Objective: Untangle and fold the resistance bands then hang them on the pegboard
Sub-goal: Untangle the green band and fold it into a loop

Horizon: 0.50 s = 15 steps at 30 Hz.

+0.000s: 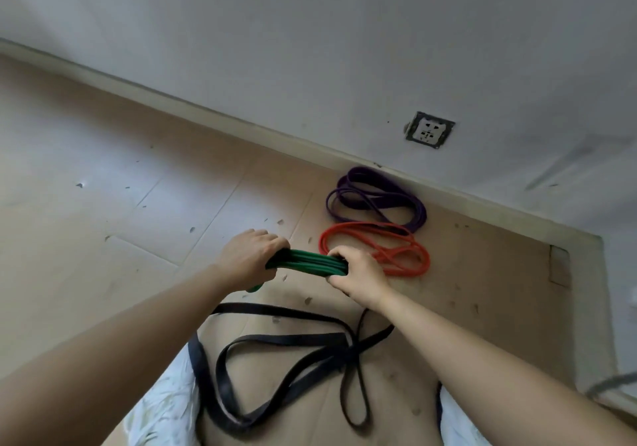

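A green resistance band (306, 262), folded into a thick bundle, stretches between both hands just above the floor. My left hand (249, 256) grips its left end and my right hand (356, 273) grips its right end. A red band (406, 256) lies coiled on the floor right behind my right hand. A purple band (375, 197) lies coiled beyond it, near the wall. A black band (275, 359) sprawls in tangled loops on the floor under my forearms. No pegboard is in view.
A beige floor (103, 204) meets a white wall at a pale baseboard (206, 108). A wall socket (429, 130) sits above the purple band. White cloth (165, 407) shows at the bottom on both sides.
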Each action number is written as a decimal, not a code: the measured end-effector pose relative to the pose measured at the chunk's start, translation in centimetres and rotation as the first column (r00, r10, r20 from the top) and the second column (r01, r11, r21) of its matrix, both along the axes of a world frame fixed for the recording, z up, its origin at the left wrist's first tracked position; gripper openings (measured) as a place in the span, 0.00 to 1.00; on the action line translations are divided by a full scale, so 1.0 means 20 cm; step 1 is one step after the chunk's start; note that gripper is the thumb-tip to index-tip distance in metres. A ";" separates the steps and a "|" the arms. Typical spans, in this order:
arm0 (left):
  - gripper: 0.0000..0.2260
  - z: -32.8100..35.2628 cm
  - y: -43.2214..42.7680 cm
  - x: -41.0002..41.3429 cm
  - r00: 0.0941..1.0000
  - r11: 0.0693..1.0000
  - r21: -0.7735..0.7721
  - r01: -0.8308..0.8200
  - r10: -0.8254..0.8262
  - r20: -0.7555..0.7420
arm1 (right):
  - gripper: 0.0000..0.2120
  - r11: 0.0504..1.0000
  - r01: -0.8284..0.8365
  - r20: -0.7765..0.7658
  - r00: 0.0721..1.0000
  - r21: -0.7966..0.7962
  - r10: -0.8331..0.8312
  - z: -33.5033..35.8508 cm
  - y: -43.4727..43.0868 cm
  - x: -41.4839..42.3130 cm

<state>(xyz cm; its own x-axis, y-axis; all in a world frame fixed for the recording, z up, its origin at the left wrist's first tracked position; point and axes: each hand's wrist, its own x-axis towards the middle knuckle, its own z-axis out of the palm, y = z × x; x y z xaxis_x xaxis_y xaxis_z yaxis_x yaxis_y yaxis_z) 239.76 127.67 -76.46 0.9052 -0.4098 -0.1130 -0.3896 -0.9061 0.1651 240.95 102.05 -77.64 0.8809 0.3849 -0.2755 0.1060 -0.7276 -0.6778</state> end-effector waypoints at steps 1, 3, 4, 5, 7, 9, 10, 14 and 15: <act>0.14 -0.06 0.02 0.01 1.000 1.000 0.008 0.005 -0.005 -0.010 | 0.15 1.000 0.012 -0.011 1.000 -0.006 -0.012 -0.08 0.02 0.00; 0.14 -0.18 0.05 0.03 0.999 0.998 0.051 0.024 -0.022 -0.037 | 0.19 0.999 0.035 -0.034 0.999 -0.041 -0.036 -0.22 0.04 0.00; 0.15 -0.23 0.05 0.04 0.999 0.997 0.071 0.032 -0.029 -0.039 | 0.21 0.997 0.039 -0.035 0.999 -0.065 -0.041 -0.28 0.03 -0.01; 0.16 -0.28 0.05 0.04 0.998 0.995 0.087 0.043 -0.039 -0.041 | 0.23 0.995 0.037 -0.031 0.999 -0.094 -0.040 -0.33 0.01 -0.02; 0.20 -0.37 0.02 0.04 0.994 0.993 0.089 0.073 -0.066 -0.084 | 0.26 0.987 0.031 -0.006 0.999 -0.155 -0.033 -0.41 -0.04 -0.06; 0.26 -0.43 0.01 0.04 0.985 0.998 0.016 0.060 -0.057 -0.163 | 0.34 0.976 0.047 0.046 0.998 -0.211 -0.038 -0.46 -0.10 -0.10; 0.30 -0.44 0.02 0.04 0.977 0.999 -0.024 0.035 -0.040 -0.210 | 0.38 0.968 0.052 0.056 0.998 -0.245 -0.039 -0.47 -0.12 -0.12; 0.48 -0.47 0.06 0.02 0.957 0.999 -0.014 0.044 -0.046 -0.288 | 0.48 0.943 0.023 0.041 0.999 -0.331 -0.010 -0.48 -0.18 -0.18; 0.52 -0.47 0.06 0.02 0.955 0.999 0.016 0.046 -0.039 -0.295 | 0.51 0.940 0.017 0.033 0.999 -0.340 -0.006 -0.48 -0.19 -0.19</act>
<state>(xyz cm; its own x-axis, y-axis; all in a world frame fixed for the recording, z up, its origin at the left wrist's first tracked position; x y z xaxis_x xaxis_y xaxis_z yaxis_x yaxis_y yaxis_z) 240.13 128.90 -85.79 0.8119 -0.4417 -0.3817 -0.3651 -0.8944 0.2585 237.19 98.18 -87.30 0.8948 0.2632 -0.3605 0.1139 -0.9155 -0.3858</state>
